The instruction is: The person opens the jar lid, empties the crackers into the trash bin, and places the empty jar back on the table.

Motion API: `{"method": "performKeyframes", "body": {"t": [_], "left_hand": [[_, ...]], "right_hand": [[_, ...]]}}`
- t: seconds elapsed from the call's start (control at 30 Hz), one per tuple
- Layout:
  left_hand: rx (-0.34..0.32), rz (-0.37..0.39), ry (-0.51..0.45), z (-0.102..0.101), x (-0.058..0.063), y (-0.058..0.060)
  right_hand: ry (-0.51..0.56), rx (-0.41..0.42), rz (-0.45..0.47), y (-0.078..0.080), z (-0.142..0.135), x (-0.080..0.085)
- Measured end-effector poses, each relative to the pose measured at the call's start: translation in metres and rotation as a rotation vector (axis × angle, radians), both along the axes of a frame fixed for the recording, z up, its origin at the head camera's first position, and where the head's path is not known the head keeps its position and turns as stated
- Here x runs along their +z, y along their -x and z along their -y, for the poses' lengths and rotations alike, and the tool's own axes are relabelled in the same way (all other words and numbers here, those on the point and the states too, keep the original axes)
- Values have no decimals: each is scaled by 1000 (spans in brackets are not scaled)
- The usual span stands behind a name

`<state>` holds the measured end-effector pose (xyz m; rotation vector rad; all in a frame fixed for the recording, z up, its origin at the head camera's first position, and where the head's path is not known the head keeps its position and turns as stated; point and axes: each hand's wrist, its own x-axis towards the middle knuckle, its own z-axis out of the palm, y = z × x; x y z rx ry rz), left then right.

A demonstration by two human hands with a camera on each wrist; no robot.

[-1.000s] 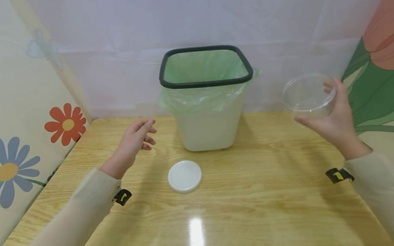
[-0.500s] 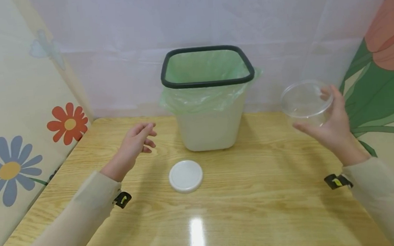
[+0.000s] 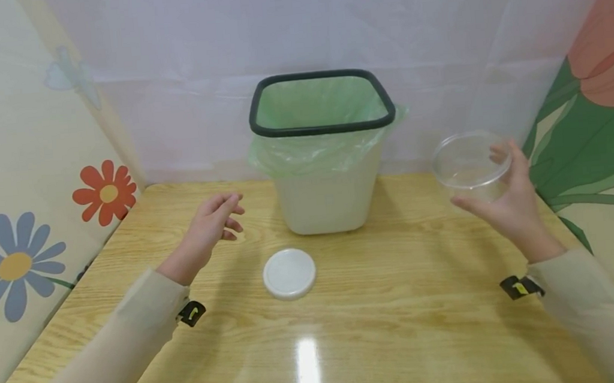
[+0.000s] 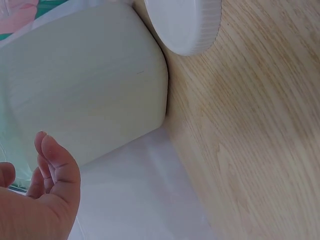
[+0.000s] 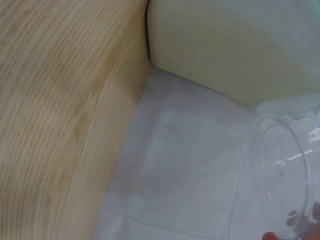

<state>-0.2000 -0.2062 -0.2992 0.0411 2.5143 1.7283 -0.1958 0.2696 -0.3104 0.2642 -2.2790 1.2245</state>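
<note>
My right hand (image 3: 508, 205) grips a clear round plastic container (image 3: 469, 163) by its side, holding it above the table at the right, its rim facing up. In the right wrist view the container's transparent base (image 5: 280, 170) shows at the right edge, with fingertips just below. Left of the bin, my left hand (image 3: 207, 229) hovers over the table, fingers loosely bent and nothing in them; the left wrist view shows the same hand (image 4: 50, 195) in front of the bin's side. A white round lid (image 3: 289, 273) lies flat on the table between my hands, touched by neither.
A pale bin (image 3: 329, 199) with a black rim and green liner bag (image 3: 304, 155) stands at the back middle of the wooden table (image 3: 403, 316). Behind it hangs a white cloth (image 3: 197, 104). Flower-printed panels (image 3: 11, 148) flank the table.
My right hand has lowered a little with the clear container and shifted slightly left. The left hand, the lid and the bin have stayed essentially in place.
</note>
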Motion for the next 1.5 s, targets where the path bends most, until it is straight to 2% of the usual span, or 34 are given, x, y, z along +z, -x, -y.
{"method": "performKeyframes", "body": {"t": [0.77,1.5], "left_hand": [[10,32,-9,2,-15,-5],[14,47,-9,4,-20,-8]], "right_hand": [[37,21,-12,-5,8,-11],[60,60,7,-11,13,-22]]}}
